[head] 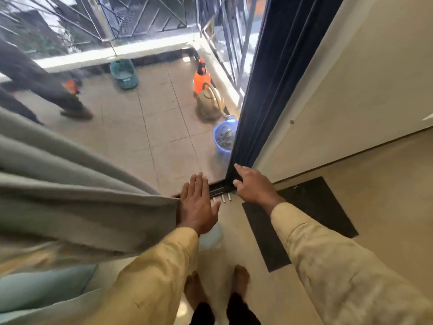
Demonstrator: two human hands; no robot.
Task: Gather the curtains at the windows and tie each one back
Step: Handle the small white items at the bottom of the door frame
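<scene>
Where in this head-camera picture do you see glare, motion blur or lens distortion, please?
Head view: sunlight blows out the balcony ledge; the legs outside at left are smeared by motion, and the grey curtain looks soft; the wide lens slants the dark blue curtain and the wall; the left hand and right hand are fairly sharp.

No text, brand, number or sign can be read anywhere in this view. The teal plastic tub (123, 73) on the tiled balcony floor has a pale rectangular patch on its near rim. It may be a sticker, but through the glass it is too blurred to make out any letters. The orange plastic pressure sprayer with a black pump top (201, 81) shows plain colour only, with no legible marking on the side that faces the camera.
</scene>
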